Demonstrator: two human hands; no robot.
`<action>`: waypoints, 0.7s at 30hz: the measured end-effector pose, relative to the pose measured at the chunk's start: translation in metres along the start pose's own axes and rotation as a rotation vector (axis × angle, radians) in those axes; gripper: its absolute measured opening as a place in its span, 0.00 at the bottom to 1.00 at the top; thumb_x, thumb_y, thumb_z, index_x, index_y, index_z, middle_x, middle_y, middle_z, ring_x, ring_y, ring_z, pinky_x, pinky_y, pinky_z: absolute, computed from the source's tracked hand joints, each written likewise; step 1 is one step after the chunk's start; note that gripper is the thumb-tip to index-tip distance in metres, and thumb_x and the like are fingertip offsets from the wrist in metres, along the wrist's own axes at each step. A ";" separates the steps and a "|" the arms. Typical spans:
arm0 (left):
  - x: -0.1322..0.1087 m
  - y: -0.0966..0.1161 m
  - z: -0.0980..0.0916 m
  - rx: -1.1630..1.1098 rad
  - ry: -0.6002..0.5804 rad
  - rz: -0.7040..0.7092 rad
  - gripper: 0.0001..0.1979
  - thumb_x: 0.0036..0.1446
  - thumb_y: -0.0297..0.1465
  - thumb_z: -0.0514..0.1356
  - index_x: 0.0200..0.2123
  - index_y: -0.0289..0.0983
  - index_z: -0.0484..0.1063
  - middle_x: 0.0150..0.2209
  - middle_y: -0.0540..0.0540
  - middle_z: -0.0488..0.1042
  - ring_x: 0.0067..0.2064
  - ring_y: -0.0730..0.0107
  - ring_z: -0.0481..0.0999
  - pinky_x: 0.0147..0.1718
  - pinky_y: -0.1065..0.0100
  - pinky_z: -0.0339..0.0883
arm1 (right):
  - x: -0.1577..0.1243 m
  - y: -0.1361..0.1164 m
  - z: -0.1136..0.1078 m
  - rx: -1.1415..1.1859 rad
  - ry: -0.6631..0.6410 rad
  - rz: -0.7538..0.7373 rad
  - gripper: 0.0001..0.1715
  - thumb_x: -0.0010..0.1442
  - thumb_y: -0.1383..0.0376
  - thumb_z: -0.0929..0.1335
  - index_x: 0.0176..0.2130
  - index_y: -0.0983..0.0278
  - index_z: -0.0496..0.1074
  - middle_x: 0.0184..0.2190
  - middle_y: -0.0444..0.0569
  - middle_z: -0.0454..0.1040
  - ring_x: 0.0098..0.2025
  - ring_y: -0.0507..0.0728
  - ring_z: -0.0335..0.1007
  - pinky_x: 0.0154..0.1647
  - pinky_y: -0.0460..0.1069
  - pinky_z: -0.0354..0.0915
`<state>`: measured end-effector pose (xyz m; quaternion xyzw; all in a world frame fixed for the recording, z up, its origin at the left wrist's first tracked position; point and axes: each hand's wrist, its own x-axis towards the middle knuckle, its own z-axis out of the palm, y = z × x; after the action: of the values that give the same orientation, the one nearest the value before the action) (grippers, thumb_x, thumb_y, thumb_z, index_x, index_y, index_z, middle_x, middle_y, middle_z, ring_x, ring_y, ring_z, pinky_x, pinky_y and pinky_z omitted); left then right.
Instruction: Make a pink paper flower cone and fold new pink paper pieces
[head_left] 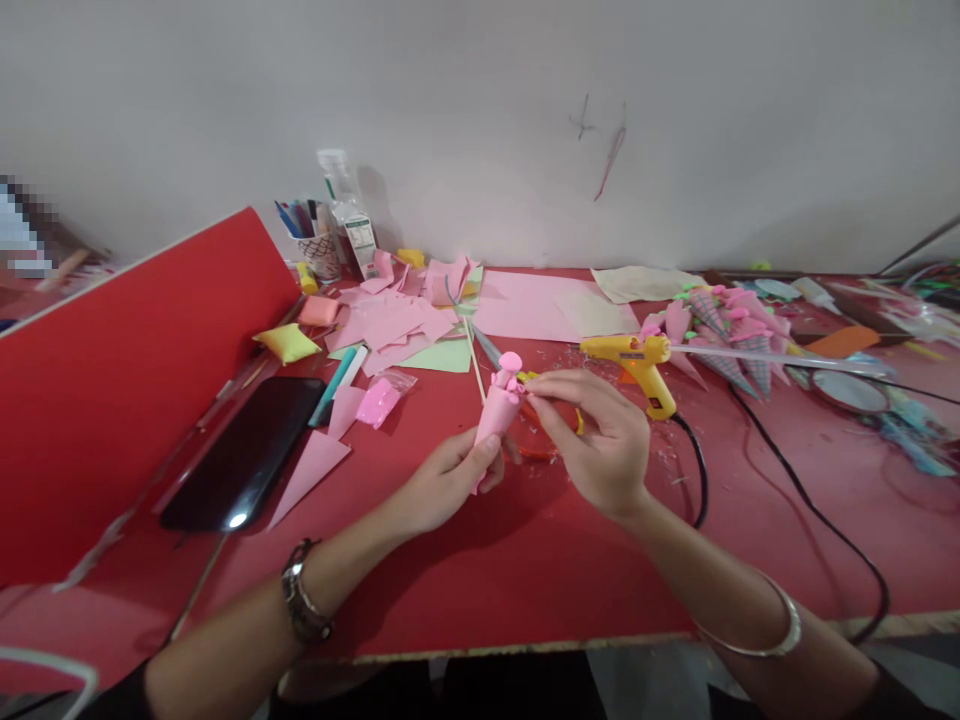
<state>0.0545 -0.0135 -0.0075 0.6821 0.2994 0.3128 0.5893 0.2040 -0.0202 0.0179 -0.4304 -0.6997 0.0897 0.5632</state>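
My left hand (457,478) is wrapped round a pink paper cone (496,412), holding it upright with a slight tilt above the red table. Small pink clay pieces (511,364) with rounded tops stick out of the cone's mouth. At the cone's rim, the thumb and fingers of my right hand (592,435) are pinched together; whatever lies between the fingertips is too small to make out. Behind the hands lie scissors (489,345) with orange and yellow handles, partly hidden. A packet of pink clay (379,402) rests left of the cone.
A yellow glue gun (637,365) with a black cord lies right of my hands. Finished cones (731,325) are heaped beyond it. Pink paper scraps (390,320), a phone (244,455), markers (337,385) and a pen cup (319,255) are at left, beside a red board (150,390).
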 end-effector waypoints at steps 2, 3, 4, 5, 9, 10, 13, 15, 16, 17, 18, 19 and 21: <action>0.000 0.000 0.000 -0.005 0.006 0.001 0.19 0.57 0.43 0.41 0.25 0.35 0.59 0.19 0.54 0.55 0.21 0.77 0.55 0.23 0.72 0.52 | -0.001 0.001 0.001 0.040 0.037 0.038 0.12 0.52 0.72 0.64 0.35 0.57 0.70 0.31 0.43 0.73 0.35 0.52 0.68 0.37 0.50 0.66; 0.000 0.000 0.000 -0.007 0.008 0.002 0.19 0.57 0.43 0.41 0.25 0.35 0.59 0.19 0.54 0.55 0.21 0.77 0.55 0.23 0.72 0.52 | -0.001 0.001 0.001 0.055 0.054 0.056 0.12 0.52 0.72 0.64 0.36 0.57 0.70 0.32 0.43 0.73 0.35 0.52 0.68 0.37 0.50 0.66; 0.001 0.000 0.001 -0.008 0.011 0.001 0.19 0.57 0.43 0.41 0.25 0.35 0.59 0.19 0.54 0.56 0.21 0.77 0.55 0.23 0.72 0.52 | -0.001 0.002 0.001 0.064 0.065 0.064 0.12 0.52 0.72 0.64 0.37 0.58 0.69 0.32 0.43 0.72 0.35 0.52 0.68 0.37 0.50 0.66; 0.001 0.001 0.001 -0.006 0.013 -0.001 0.19 0.56 0.43 0.41 0.24 0.35 0.59 0.19 0.54 0.56 0.21 0.77 0.55 0.23 0.72 0.52 | -0.001 0.001 0.001 0.061 0.065 0.063 0.12 0.52 0.72 0.64 0.36 0.58 0.70 0.31 0.44 0.72 0.35 0.52 0.68 0.37 0.51 0.66; 0.001 0.003 0.001 0.002 0.020 -0.014 0.20 0.55 0.46 0.42 0.25 0.36 0.59 0.18 0.54 0.55 0.21 0.77 0.54 0.22 0.72 0.51 | 0.001 0.000 0.000 0.003 0.018 0.003 0.09 0.52 0.71 0.64 0.31 0.57 0.71 0.29 0.42 0.72 0.34 0.52 0.68 0.37 0.51 0.65; 0.000 0.003 0.001 0.000 0.019 -0.015 0.20 0.55 0.46 0.42 0.26 0.35 0.60 0.18 0.55 0.55 0.21 0.77 0.54 0.21 0.72 0.51 | 0.001 0.000 -0.001 -0.008 0.006 -0.013 0.09 0.52 0.71 0.65 0.31 0.57 0.71 0.29 0.42 0.72 0.33 0.52 0.68 0.37 0.51 0.65; 0.000 0.003 0.001 -0.011 0.017 -0.011 0.20 0.55 0.45 0.42 0.26 0.35 0.60 0.18 0.55 0.55 0.21 0.77 0.54 0.21 0.72 0.50 | 0.001 0.000 -0.001 -0.032 -0.008 -0.039 0.08 0.51 0.70 0.65 0.31 0.57 0.71 0.29 0.43 0.71 0.34 0.52 0.67 0.37 0.50 0.65; 0.000 0.002 0.001 -0.014 0.012 -0.005 0.20 0.56 0.45 0.42 0.24 0.36 0.59 0.18 0.54 0.55 0.21 0.77 0.54 0.22 0.72 0.51 | 0.001 0.000 0.000 -0.042 -0.015 -0.047 0.08 0.51 0.71 0.66 0.31 0.57 0.71 0.29 0.43 0.70 0.34 0.52 0.67 0.36 0.50 0.64; 0.000 0.002 0.001 -0.014 0.010 -0.004 0.20 0.56 0.45 0.42 0.24 0.36 0.58 0.18 0.54 0.55 0.21 0.77 0.55 0.22 0.72 0.51 | 0.001 0.000 0.000 -0.044 -0.021 -0.048 0.08 0.51 0.70 0.66 0.31 0.57 0.71 0.29 0.43 0.70 0.34 0.52 0.67 0.36 0.50 0.64; 0.000 0.002 0.001 -0.013 0.008 -0.003 0.20 0.56 0.45 0.42 0.23 0.36 0.58 0.18 0.54 0.55 0.21 0.77 0.55 0.22 0.71 0.51 | 0.001 0.000 0.000 -0.046 -0.028 -0.046 0.08 0.51 0.70 0.66 0.31 0.57 0.71 0.29 0.43 0.70 0.34 0.52 0.67 0.36 0.50 0.64; 0.000 0.002 0.001 -0.012 0.007 -0.005 0.20 0.55 0.45 0.42 0.23 0.36 0.58 0.18 0.54 0.55 0.21 0.77 0.55 0.22 0.71 0.51 | 0.001 0.000 0.000 -0.047 -0.035 -0.043 0.08 0.51 0.70 0.66 0.31 0.57 0.71 0.29 0.43 0.70 0.33 0.52 0.67 0.36 0.50 0.64; 0.000 0.003 0.001 -0.010 0.007 -0.008 0.20 0.55 0.46 0.42 0.24 0.36 0.58 0.18 0.54 0.55 0.21 0.77 0.55 0.22 0.71 0.51 | 0.001 0.000 0.000 -0.049 -0.041 -0.038 0.09 0.51 0.70 0.65 0.32 0.57 0.72 0.29 0.43 0.70 0.33 0.52 0.67 0.36 0.50 0.64; 0.000 0.003 0.001 -0.007 0.011 -0.011 0.21 0.55 0.46 0.42 0.23 0.36 0.58 0.18 0.54 0.55 0.21 0.77 0.54 0.22 0.71 0.51 | 0.001 0.000 0.000 -0.047 -0.046 -0.030 0.09 0.52 0.69 0.65 0.33 0.57 0.72 0.29 0.43 0.70 0.33 0.52 0.66 0.36 0.51 0.64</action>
<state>0.0557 -0.0143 -0.0044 0.6766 0.3053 0.3142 0.5918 0.2041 -0.0193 0.0186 -0.4310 -0.7208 0.0747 0.5378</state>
